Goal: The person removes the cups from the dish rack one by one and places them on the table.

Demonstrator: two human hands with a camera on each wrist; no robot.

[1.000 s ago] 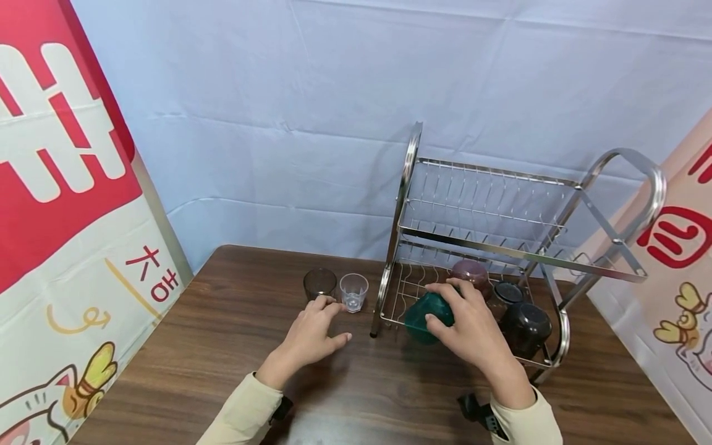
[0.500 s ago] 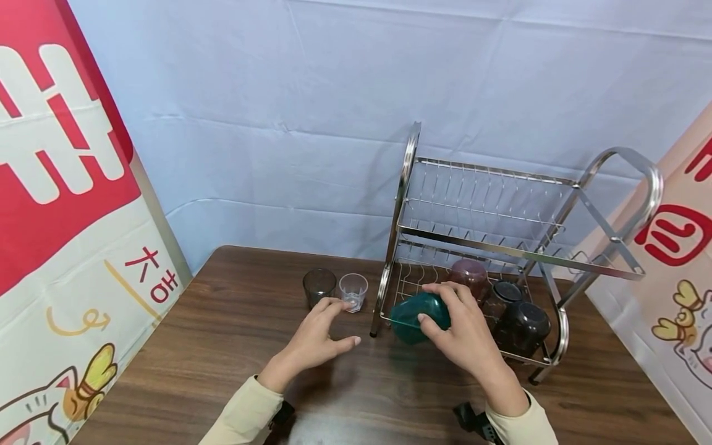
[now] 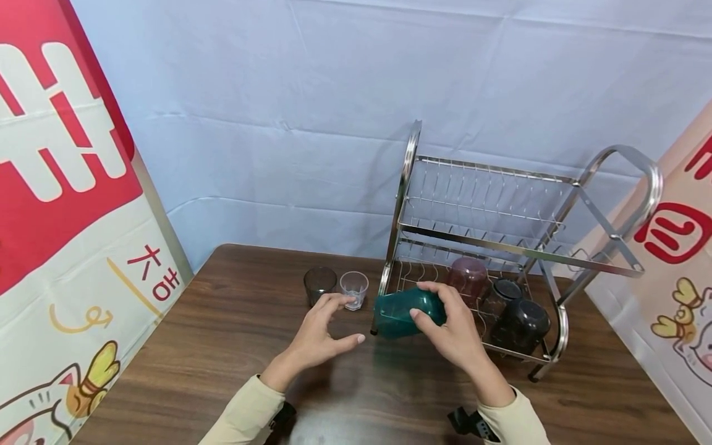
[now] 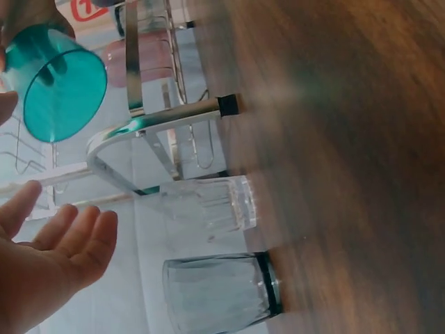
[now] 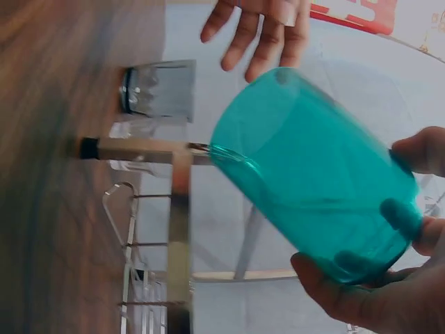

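Note:
A teal see-through cup (image 3: 408,312) is gripped near its base by my right hand (image 3: 453,327), tilted on its side with the mouth toward the left. In the right wrist view the fingers curl round the lower end of the teal cup (image 5: 313,181). My left hand (image 3: 317,334) is held out with fingers spread and nothing in it. Just beyond its fingertips stand a clear cup (image 3: 355,289) and a dark grey cup (image 3: 319,285), both upright on the table. The left wrist view shows the left hand (image 4: 59,257) apart from the clear cup (image 4: 208,205).
A two-tier metal dish rack (image 3: 489,238) stands at the right of the wooden table (image 3: 250,296). Its lower shelf holds a purple cup (image 3: 468,277), a dark-based cup (image 3: 503,293) and a black cup (image 3: 523,324), upside down. A pale cloth (image 3: 278,154) hangs behind.
My right hand has moved left with the teal cup, away from the lower shelf, and the cup has tipped further onto its side. The left hand has shifted slightly, its thumb wider.

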